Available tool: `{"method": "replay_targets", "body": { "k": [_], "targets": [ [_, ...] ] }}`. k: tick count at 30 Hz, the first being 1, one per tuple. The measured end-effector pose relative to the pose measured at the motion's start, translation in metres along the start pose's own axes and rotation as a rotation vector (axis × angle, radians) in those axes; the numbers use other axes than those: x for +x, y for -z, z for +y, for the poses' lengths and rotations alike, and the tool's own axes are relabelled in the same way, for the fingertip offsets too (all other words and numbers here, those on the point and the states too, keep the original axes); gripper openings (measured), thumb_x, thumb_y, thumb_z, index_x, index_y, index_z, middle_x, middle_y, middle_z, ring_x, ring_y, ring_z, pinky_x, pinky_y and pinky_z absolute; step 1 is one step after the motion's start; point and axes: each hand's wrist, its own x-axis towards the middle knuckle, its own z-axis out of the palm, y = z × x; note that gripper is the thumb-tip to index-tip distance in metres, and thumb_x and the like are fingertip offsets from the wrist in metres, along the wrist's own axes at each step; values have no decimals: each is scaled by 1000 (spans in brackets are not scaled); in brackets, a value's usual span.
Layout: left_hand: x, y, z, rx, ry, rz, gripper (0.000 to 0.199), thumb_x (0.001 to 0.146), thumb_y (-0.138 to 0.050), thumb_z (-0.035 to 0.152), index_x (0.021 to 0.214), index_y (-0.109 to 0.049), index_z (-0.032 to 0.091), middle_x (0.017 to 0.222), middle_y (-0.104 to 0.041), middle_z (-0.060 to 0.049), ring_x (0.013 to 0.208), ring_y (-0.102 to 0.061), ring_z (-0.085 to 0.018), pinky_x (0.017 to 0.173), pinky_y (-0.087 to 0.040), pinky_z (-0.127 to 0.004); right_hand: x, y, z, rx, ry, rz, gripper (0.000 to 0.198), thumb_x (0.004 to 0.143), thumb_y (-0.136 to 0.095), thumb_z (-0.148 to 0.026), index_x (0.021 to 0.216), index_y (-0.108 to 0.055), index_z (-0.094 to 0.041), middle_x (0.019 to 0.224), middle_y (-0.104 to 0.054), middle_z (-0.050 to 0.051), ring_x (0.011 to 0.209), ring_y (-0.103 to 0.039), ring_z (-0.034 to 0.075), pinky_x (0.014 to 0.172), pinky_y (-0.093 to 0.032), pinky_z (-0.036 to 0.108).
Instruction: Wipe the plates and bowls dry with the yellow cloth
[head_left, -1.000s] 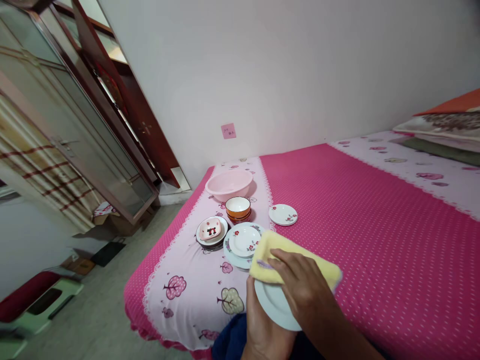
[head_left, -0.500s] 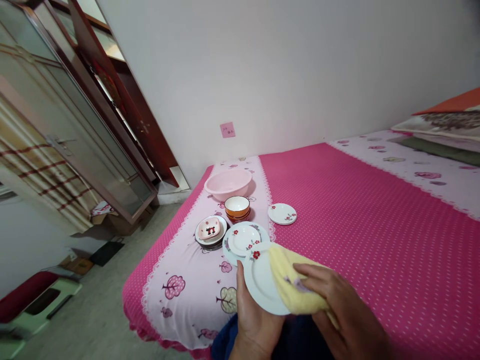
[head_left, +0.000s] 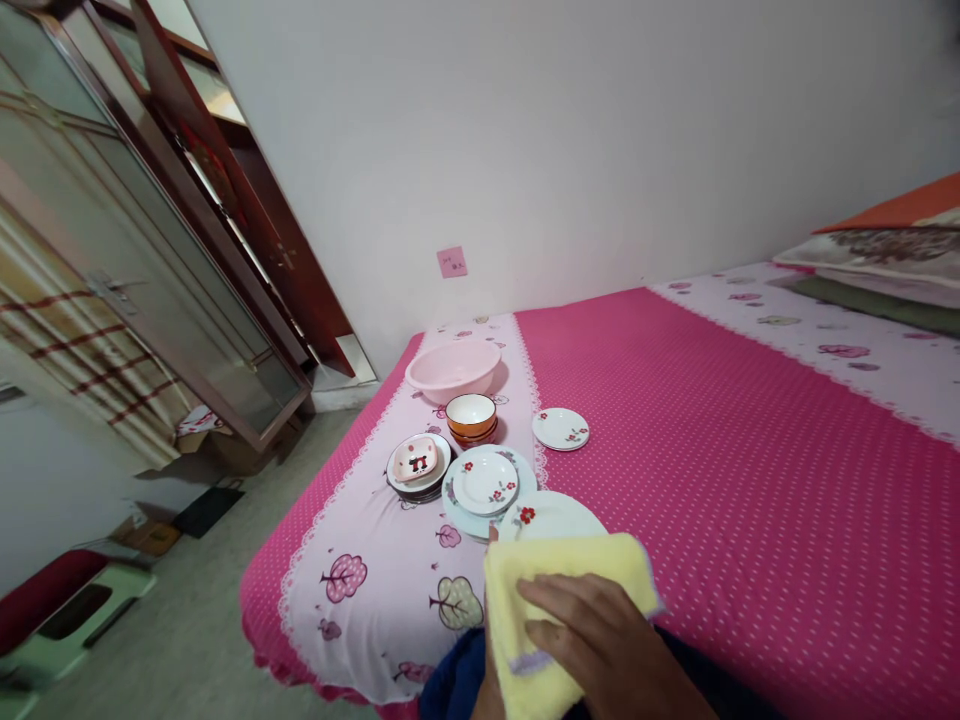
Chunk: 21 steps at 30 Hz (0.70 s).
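A white plate (head_left: 559, 514) with red flowers is held up in front of me by my left hand (head_left: 491, 690). Only that hand's thumb tip and wrist show; the cloth covers the rest. Across the near part of the plate lies a yellow cloth (head_left: 566, 570) with a purple edge. My right hand (head_left: 600, 640) presses the cloth there, its fingers bent over it. Just beyond, flowered small plates (head_left: 485, 480) rest on a larger plate (head_left: 452, 512). More flowered plates (head_left: 561, 429) sit to the right on the bed.
Orange bowls (head_left: 471, 428) stand stacked before a pink basin (head_left: 453, 374). A small square dish (head_left: 415, 459) tops dark-rimmed dishes (head_left: 417, 490) at the left. Everything stands on the pink bedspread (head_left: 720, 480); its left edge drops to the floor, where a green stool (head_left: 105, 600) stands.
My right hand has moved the cloth leftward and toward me over the plate, now covering its near part and most of my left hand. The other dishes stay put.
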Motion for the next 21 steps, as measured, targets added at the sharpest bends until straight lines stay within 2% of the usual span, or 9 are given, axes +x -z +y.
{"method": "replay_targets", "body": {
  "k": [2, 4, 6, 7, 9, 11, 16, 21],
  "targets": [
    [-4, 0, -9, 50, -67, 31, 18, 86, -61, 22, 91, -78, 26, 114, -76, -13, 149, -39, -36, 121, -27, -60, 7, -10, -3, 7, -50, 23, 35, 109, -34, -24, 106, -68, -22, 119, -78, 4, 113, -67, 16, 95, -51, 30],
    [-4, -8, -15, 82, -175, 30, 25, 80, -62, 13, 95, -77, 27, 122, -74, -11, 156, -28, -30, 126, -21, -54, 13, -20, -2, -20, -96, 73, 35, 110, -34, -25, 106, -69, -21, 120, -77, 5, 113, -66, 17, 98, -48, 32],
    [-2, -19, -18, 5, -219, -46, 25, 82, -62, 16, 101, -76, 26, 122, -74, -11, 154, -33, -28, 125, -27, -51, 17, -26, 4, -75, -137, 119, 34, 109, -36, -23, 106, -70, -19, 120, -77, 7, 112, -65, 21, 98, -47, 36],
    [0, -24, -17, -62, -192, -104, 24, 85, -61, 23, 104, -76, 24, 122, -74, -12, 151, -38, -29, 123, -32, -51, 18, -27, 9, -105, -155, 119, 33, 108, -37, -21, 107, -70, -18, 120, -76, 9, 112, -65, 22, 97, -47, 38],
    [3, -30, -12, -180, -83, -206, 35, 93, -55, 41, 110, -76, 18, 125, -73, -16, 145, -46, -31, 119, -38, -51, 18, -24, 20, -158, -201, 72, 30, 104, -41, -16, 110, -70, -17, 124, -74, 11, 111, -63, 26, 94, -47, 40],
    [4, -32, -6, -262, 17, -261, 53, 97, -47, 54, 116, -75, 14, 132, -70, -17, 143, -48, -32, 119, -38, -48, 15, -17, 33, -198, -251, 1, 32, 98, -43, -8, 114, -70, -16, 129, -72, 13, 112, -62, 27, 92, -47, 41],
    [5, -29, 11, -396, 103, -285, 62, 99, -41, 61, 126, -74, 16, 138, -69, -14, 140, -52, -31, 119, -36, -46, -6, -1, 48, -265, -300, -60, 37, 93, -43, -1, 112, -70, -16, 130, -72, 12, 110, -62, 28, 87, -47, 41],
    [15, -29, 23, -404, 68, -230, 52, 97, -50, 58, 119, -77, 19, 133, -73, -10, 133, -59, -31, 117, -38, -43, -32, 9, 35, -284, -235, -21, 38, 96, -39, -2, 111, -70, -18, 127, -74, 9, 106, -64, 24, 89, -46, 39]
  ]
}}
